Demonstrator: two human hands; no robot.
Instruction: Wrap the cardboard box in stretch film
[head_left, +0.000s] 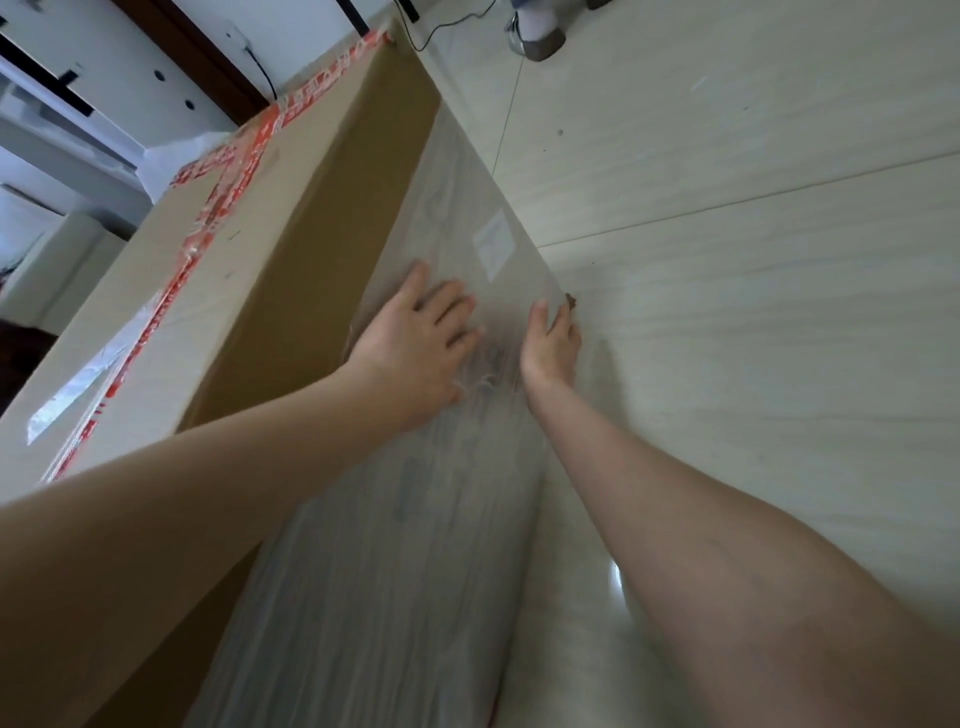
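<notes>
Cardboard box (311, 234) side under stretch film (389, 571); left hand (415, 348) flat, fingers spread; right hand (550, 345) straight-fingered against film's right edge.

Red tape (236, 171) print unreadable, white label (493, 241) blurred

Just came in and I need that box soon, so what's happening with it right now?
A person is wrapping the large cardboard box, sealed with red tape, in stretch film. The left hand lies flat, pressing film onto the box's side. The right hand is at the film's edge near the floor; its grip is unclear. The upper strip of that side is bare cardboard.
</notes>
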